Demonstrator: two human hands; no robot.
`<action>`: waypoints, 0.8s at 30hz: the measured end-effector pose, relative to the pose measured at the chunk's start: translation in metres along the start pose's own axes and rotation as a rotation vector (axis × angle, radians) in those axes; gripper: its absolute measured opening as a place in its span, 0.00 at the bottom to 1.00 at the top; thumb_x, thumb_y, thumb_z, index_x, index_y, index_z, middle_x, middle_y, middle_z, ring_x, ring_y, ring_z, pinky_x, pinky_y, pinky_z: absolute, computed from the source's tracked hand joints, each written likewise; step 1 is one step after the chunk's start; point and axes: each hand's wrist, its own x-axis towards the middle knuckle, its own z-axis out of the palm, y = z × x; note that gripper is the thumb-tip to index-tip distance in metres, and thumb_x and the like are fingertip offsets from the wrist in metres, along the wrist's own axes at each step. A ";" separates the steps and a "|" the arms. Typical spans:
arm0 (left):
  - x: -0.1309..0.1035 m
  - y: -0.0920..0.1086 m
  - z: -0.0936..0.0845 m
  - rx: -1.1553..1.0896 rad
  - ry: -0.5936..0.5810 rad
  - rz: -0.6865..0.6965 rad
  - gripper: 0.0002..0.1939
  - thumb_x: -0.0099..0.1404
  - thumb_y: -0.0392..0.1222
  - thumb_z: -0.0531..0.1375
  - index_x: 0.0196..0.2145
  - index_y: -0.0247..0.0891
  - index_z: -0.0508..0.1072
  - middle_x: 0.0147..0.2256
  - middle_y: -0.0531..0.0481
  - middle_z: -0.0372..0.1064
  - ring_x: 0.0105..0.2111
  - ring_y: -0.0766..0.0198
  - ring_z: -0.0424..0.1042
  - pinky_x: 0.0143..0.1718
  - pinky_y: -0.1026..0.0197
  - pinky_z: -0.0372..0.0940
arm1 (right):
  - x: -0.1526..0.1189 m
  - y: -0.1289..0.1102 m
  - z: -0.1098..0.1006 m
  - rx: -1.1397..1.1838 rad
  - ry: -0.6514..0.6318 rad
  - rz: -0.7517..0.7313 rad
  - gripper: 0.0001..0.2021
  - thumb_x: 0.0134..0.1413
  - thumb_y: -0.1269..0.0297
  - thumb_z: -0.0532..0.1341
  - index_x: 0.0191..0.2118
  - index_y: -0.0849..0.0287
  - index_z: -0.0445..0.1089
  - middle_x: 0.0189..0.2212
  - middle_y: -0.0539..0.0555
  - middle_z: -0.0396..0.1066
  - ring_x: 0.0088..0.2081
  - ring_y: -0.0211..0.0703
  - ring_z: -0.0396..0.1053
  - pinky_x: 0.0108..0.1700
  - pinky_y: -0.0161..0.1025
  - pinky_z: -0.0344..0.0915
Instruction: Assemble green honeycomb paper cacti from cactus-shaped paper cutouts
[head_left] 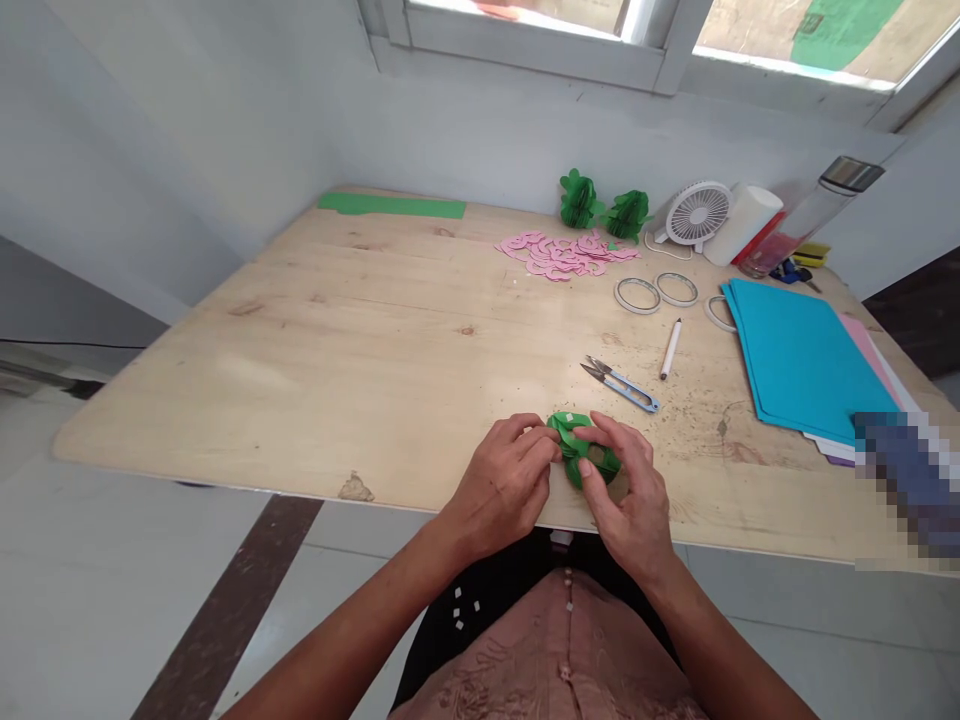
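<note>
A green folded paper piece (576, 470) lies at the table's front edge, between my two hands. My left hand (514, 480) pinches its left side with bent fingers. On its right side, the thumb and fingers of my right hand (630, 485) grip the paper around a small round opening. A small white square (569, 417) shows on the paper's upper end. Just beyond the hands lie blue-handled thread snips (626, 388) with their blades pointing left, and farther right is a white pen (671, 350).
Pink paper cut-outs (559, 254), two green paper shapes (579, 200) and a white fan (697, 214) are at the back. Tape rolls (637, 296) lie before them. Blue sheets (810, 360) cover the right side; a green strip (394, 206) lies back left.
</note>
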 end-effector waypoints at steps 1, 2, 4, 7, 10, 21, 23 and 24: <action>0.000 0.000 0.000 0.012 -0.008 0.006 0.10 0.59 0.27 0.50 0.36 0.38 0.66 0.42 0.44 0.71 0.47 0.55 0.65 0.48 0.49 0.64 | -0.001 0.001 -0.002 -0.019 0.012 -0.021 0.22 0.57 0.70 0.55 0.58 0.53 0.56 0.43 0.55 0.74 0.47 0.47 0.70 0.55 0.54 0.58; 0.000 -0.001 0.000 0.022 -0.015 0.013 0.10 0.59 0.27 0.50 0.35 0.38 0.66 0.42 0.44 0.71 0.47 0.55 0.65 0.48 0.49 0.64 | -0.002 0.003 -0.004 -0.046 0.027 -0.050 0.23 0.57 0.70 0.55 0.58 0.53 0.57 0.43 0.55 0.74 0.47 0.47 0.70 0.55 0.55 0.57; -0.001 -0.002 0.000 0.041 -0.033 0.033 0.10 0.59 0.27 0.50 0.35 0.38 0.66 0.42 0.44 0.70 0.48 0.55 0.65 0.49 0.50 0.63 | -0.008 0.007 -0.009 -0.114 0.055 -0.120 0.23 0.55 0.72 0.56 0.57 0.55 0.58 0.42 0.55 0.74 0.47 0.49 0.69 0.55 0.56 0.56; -0.002 -0.005 0.000 0.063 -0.061 0.070 0.11 0.58 0.27 0.50 0.36 0.37 0.66 0.43 0.44 0.70 0.49 0.54 0.64 0.50 0.50 0.63 | -0.019 0.013 -0.015 -0.226 0.082 -0.202 0.25 0.51 0.74 0.58 0.56 0.57 0.60 0.41 0.56 0.74 0.50 0.53 0.66 0.55 0.59 0.55; -0.003 -0.007 0.000 0.066 -0.073 0.094 0.12 0.57 0.26 0.51 0.36 0.37 0.67 0.44 0.44 0.70 0.49 0.54 0.64 0.51 0.50 0.63 | -0.031 0.016 -0.018 -0.294 0.079 -0.273 0.24 0.49 0.76 0.59 0.54 0.58 0.62 0.41 0.56 0.75 0.50 0.55 0.66 0.55 0.60 0.53; -0.010 -0.008 -0.003 0.112 -0.076 0.141 0.09 0.58 0.26 0.51 0.33 0.36 0.66 0.48 0.43 0.69 0.50 0.53 0.64 0.50 0.48 0.63 | -0.039 0.020 -0.022 -0.341 -0.054 -0.296 0.25 0.52 0.76 0.59 0.58 0.58 0.61 0.45 0.53 0.74 0.52 0.54 0.65 0.57 0.60 0.49; -0.011 -0.009 -0.002 0.127 -0.082 0.147 0.08 0.58 0.26 0.51 0.33 0.36 0.66 0.49 0.42 0.69 0.50 0.53 0.64 0.49 0.48 0.64 | -0.042 0.021 -0.022 -0.351 -0.084 -0.305 0.25 0.53 0.75 0.59 0.58 0.58 0.61 0.46 0.54 0.74 0.53 0.55 0.64 0.58 0.60 0.49; -0.011 -0.009 -0.002 0.133 -0.085 0.150 0.08 0.58 0.26 0.51 0.33 0.36 0.66 0.49 0.43 0.69 0.49 0.53 0.64 0.49 0.48 0.64 | -0.043 0.021 -0.022 -0.355 -0.095 -0.308 0.25 0.53 0.75 0.59 0.58 0.58 0.61 0.46 0.54 0.74 0.54 0.55 0.64 0.58 0.60 0.48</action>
